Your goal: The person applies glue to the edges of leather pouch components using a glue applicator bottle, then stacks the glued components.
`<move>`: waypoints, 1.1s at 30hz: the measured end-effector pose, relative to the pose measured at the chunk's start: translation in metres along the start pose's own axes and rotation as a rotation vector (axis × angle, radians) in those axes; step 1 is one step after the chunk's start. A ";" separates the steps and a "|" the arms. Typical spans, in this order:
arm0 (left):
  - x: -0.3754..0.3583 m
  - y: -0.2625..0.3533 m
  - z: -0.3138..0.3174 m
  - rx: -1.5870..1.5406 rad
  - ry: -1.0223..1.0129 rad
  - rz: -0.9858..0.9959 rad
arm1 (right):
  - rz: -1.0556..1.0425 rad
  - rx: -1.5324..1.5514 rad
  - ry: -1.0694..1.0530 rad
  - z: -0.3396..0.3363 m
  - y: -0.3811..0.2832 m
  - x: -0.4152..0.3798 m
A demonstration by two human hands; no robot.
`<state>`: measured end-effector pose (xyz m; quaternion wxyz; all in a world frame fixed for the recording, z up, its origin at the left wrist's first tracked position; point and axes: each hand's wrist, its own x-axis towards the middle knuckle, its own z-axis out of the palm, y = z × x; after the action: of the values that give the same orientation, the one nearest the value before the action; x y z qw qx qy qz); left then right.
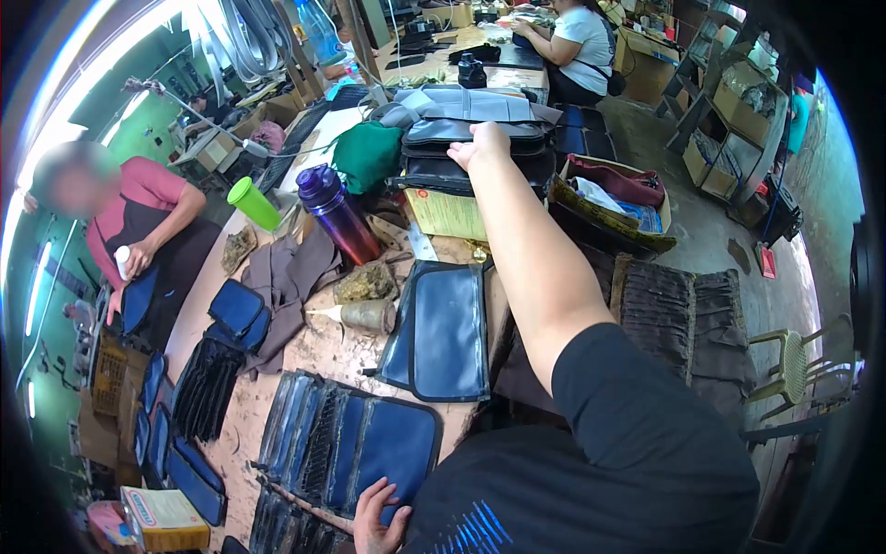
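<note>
My right hand (482, 148) reaches far forward, its fingers bent at the front edge of a stack of black and grey bags (475, 111); whether it grips one is hidden. Below that stack is a yellow printed box (448, 214). My left hand (377, 515) rests with fingers apart on the lower edge of a blue panel (397, 448) with dark strips beside it. A thin brown stick (309, 508) lies just left of this hand. Between the hands, a dark blue zippered piece (449, 332) lies flat on the table.
On the wooden table (309, 355) stand a purple bottle (340, 217), a green cup (254, 204) and a glue-crusted container (369, 316). A co-worker in pink (148, 198) is at the left, another person (581, 46) at the far end. An open box (614, 198) is at the right.
</note>
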<state>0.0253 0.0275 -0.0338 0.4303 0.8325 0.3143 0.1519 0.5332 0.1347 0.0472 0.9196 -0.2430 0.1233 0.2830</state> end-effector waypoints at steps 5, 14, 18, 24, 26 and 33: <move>0.001 0.000 -0.002 -0.005 0.000 -0.014 | 0.056 0.068 -0.228 -0.020 -0.002 -0.063; 0.000 -0.006 -0.005 -0.037 0.097 -0.126 | -1.255 -1.058 -0.474 0.008 -0.073 -0.050; 0.003 0.000 -0.009 0.004 0.076 -0.109 | -0.577 -2.553 -0.697 0.000 -0.053 0.037; -0.005 -0.001 -0.018 0.019 0.033 -0.024 | -0.486 -2.666 -0.726 0.008 -0.044 0.055; -0.004 -0.001 -0.020 -0.015 0.029 -0.066 | -0.660 -2.539 -0.672 0.002 -0.041 0.051; 0.012 0.004 -0.022 0.007 0.058 -0.013 | -0.959 -2.602 -0.682 0.008 -0.044 0.039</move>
<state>0.0242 0.0472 -0.0183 0.4190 0.8272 0.3325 0.1721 0.5911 0.1252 0.0560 0.0351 -0.8381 -0.5357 -0.0969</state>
